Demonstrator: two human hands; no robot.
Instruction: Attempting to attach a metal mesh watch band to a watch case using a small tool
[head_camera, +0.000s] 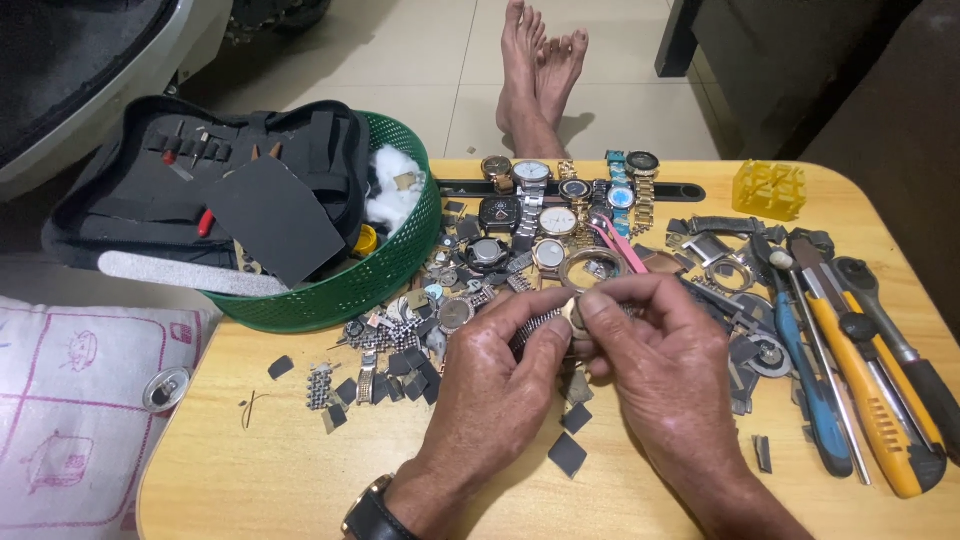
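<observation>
small part (573, 318) pinched between hands mostly hidden, pillow (70, 400) cut off left

Home watch-repair corner, low light wooden table (300, 470) on tiled floor (440, 60), scattered metal wristwatches (545, 200), yellow-handled hand tools (870, 390), green plastic basket (350, 285)

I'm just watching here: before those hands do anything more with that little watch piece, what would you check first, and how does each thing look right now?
1. Both hands on the piece: left hand and right hand pinch a small watch part between fingertips. Ok.
2. Metal mesh strap secured: it lies under the left fingers. Ok.
3. Firmness of the grip: cannot tell.
4. Clear table under the hands: dark square scraps and loose watch parts lie about. Not ok.
5. Tools within reach: yellow-handled tool and blue-handled tool lie right of the right hand. Ok.
6. Row of watches out of the way: beyond the hands. Ok.
</observation>
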